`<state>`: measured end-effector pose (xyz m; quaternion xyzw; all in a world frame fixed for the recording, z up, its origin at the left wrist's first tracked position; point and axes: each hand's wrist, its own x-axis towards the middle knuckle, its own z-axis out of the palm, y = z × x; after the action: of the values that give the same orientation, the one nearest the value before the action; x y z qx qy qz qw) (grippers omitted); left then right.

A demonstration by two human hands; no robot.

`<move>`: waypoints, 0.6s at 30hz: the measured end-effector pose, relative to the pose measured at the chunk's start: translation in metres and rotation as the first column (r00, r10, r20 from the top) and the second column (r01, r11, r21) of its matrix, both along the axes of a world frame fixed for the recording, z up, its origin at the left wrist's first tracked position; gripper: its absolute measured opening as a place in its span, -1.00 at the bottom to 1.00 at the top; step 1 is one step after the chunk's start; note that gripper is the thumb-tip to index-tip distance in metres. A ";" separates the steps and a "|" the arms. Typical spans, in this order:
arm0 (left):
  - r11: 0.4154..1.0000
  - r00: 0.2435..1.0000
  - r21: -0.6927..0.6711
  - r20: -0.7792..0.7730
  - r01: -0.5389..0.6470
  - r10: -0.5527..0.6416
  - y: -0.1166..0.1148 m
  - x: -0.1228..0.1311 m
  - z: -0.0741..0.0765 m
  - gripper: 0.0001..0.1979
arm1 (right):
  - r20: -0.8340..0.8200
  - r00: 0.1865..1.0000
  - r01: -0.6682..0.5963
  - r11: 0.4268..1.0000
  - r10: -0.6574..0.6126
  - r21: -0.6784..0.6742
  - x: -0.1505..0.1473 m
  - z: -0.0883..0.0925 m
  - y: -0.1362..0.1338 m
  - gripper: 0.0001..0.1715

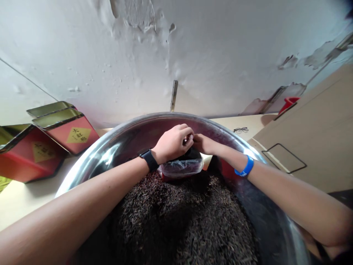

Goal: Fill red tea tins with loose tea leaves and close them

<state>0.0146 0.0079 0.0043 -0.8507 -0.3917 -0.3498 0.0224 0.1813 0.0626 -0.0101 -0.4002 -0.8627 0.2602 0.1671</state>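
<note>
A large steel basin (116, 141) in front of me holds a heap of dark loose tea leaves (176, 217). At its far side stands a clear plastic bag (182, 166) filled with tea. My left hand (172, 141), with a black watch at the wrist, is closed over the bag's top. My right hand (202, 143), with a blue wristband, meets it there, fingers pinched together on the bag's mouth. The neck of the bag is hidden under the hands.
Red tea tins (73, 134) with gold rims and yellow labels stand on the table at the left. A pair of glasses (241, 130) lies beyond the basin. Cardboard boxes (311, 136) stand at the right. A peeling white wall rises behind.
</note>
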 end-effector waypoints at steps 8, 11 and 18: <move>0.987 0.994 -0.144 -0.096 -0.075 0.061 0.000 -0.006 0.010 -0.79 | 0.039 0.996 -0.076 0.997 0.076 0.007 0.002 -0.003 0.000 -0.62; 0.991 0.992 -0.131 -0.121 -0.036 0.020 -0.002 -0.007 0.017 -0.79 | 0.071 0.995 -0.078 0.996 0.074 0.045 0.003 -0.002 0.001 -0.73; 0.999 0.974 0.041 -0.222 -0.031 0.039 -0.016 0.005 0.022 -0.65 | 0.185 0.977 -0.124 0.989 0.108 0.082 -0.002 0.007 0.002 -0.78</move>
<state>0.0193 -0.0080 0.0266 -0.8770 -0.3951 -0.2588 0.0883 0.1788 0.0650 -0.0036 -0.3628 -0.9073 0.1919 0.0913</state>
